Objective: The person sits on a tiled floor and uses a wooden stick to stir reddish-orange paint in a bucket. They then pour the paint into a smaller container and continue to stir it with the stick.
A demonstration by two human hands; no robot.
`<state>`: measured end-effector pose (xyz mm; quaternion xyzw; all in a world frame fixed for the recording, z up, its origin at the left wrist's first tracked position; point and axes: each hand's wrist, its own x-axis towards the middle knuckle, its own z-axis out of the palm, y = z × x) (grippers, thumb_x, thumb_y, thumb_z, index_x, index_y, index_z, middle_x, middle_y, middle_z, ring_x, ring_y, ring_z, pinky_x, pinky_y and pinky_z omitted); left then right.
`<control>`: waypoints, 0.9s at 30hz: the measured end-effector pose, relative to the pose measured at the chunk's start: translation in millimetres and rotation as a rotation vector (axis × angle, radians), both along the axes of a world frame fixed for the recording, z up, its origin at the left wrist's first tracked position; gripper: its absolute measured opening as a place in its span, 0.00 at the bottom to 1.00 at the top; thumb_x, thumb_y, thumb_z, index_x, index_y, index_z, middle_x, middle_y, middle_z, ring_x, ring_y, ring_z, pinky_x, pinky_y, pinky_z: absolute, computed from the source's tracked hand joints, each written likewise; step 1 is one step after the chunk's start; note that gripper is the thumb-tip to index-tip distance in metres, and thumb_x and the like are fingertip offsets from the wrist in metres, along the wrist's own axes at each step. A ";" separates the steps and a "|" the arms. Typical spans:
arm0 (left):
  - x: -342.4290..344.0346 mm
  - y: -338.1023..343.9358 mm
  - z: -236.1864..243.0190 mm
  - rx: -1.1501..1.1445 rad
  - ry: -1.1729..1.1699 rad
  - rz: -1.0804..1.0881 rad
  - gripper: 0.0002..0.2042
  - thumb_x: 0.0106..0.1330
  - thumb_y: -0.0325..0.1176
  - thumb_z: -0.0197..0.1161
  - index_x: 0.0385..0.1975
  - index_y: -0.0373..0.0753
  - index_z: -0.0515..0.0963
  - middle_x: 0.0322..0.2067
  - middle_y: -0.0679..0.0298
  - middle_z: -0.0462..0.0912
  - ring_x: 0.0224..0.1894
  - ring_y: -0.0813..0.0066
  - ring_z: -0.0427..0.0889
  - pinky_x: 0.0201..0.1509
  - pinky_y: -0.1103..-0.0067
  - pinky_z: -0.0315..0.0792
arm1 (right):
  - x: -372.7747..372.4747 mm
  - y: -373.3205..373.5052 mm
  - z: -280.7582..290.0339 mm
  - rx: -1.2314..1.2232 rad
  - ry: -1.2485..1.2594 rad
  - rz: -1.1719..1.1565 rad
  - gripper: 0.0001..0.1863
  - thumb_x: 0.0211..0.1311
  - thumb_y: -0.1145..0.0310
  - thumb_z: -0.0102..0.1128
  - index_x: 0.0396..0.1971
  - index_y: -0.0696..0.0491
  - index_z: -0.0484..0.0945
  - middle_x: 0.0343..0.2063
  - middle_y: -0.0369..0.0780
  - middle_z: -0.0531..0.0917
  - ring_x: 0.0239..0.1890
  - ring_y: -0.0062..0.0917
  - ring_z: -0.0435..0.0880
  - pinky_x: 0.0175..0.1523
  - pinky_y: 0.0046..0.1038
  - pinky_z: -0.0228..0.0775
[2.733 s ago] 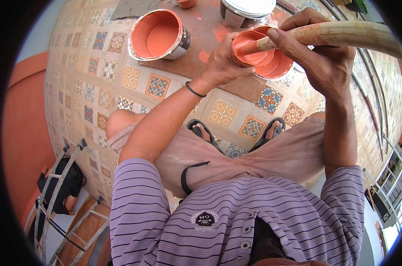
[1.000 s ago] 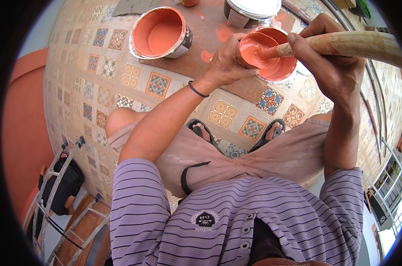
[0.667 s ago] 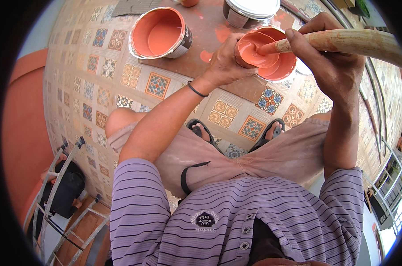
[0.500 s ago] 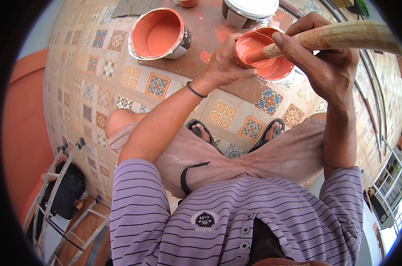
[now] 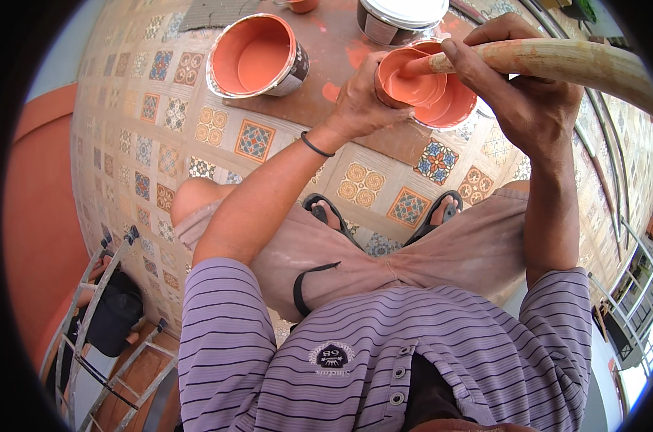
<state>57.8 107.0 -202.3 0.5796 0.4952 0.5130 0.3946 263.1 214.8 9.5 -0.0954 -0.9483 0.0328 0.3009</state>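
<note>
My left hand (image 5: 361, 104) grips a small cup (image 5: 395, 99) of orange paint from its left side. The cup is tilted above an open paint bucket (image 5: 469, 114), which it partly hides. Between the thumb and fingers of my right hand (image 5: 538, 111) is a thick, pale wooden stick (image 5: 549, 59). Its paint-coated end reaches into the cup; the very tip is hidden in the paint. Left of the cup stands a larger open bucket (image 5: 299, 68) with orange paint inside and a smeared rim.
A white-lidded bucket (image 5: 384, 29) and a small orange pot (image 5: 301, 6) stand farther back on a paint-stained brown board (image 5: 326, 43). Patterned tiles (image 5: 362, 183) surround my sandalled feet. Metal ladders (image 5: 89, 309) and another person (image 5: 114, 309) are at the lower left.
The stick's coated end has moved left and away from me inside the cup. The cup has shifted slightly left, and both hands keep their grip.
</note>
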 end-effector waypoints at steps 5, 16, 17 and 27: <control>-0.2 2.8 -2.8 0.095 0.047 0.018 0.48 0.56 0.29 0.89 0.76 0.43 0.66 0.63 0.55 0.86 0.53 0.63 0.94 0.51 0.68 0.95 | 0.3 -3.0 5.1 -0.845 0.051 -0.160 0.06 0.69 0.77 0.81 0.41 0.62 0.93 0.32 0.35 0.88 0.33 0.14 0.87 0.34 0.20 0.75; 0.9 5.7 3.3 0.173 0.091 0.036 0.48 0.54 0.28 0.88 0.76 0.43 0.67 0.61 0.55 0.87 0.52 0.62 0.95 0.49 0.66 0.96 | 2.1 -7.2 5.8 -0.897 0.058 -0.238 0.07 0.70 0.74 0.81 0.39 0.62 0.93 0.32 0.34 0.89 0.33 0.14 0.88 0.35 0.19 0.76; 0.5 4.3 4.3 0.094 0.036 0.025 0.48 0.54 0.28 0.88 0.76 0.43 0.67 0.62 0.55 0.87 0.53 0.63 0.95 0.50 0.67 0.96 | 1.2 -7.5 4.4 -0.900 0.066 -0.232 0.07 0.70 0.73 0.82 0.38 0.62 0.93 0.32 0.34 0.89 0.33 0.14 0.88 0.35 0.19 0.76; -0.8 4.1 -2.4 0.068 0.039 0.013 0.48 0.56 0.27 0.88 0.77 0.42 0.67 0.65 0.55 0.84 0.59 0.64 0.92 0.49 0.68 0.95 | -0.5 -9.3 5.9 -0.851 0.028 -0.260 0.06 0.69 0.75 0.82 0.39 0.61 0.93 0.33 0.34 0.89 0.34 0.15 0.89 0.36 0.20 0.79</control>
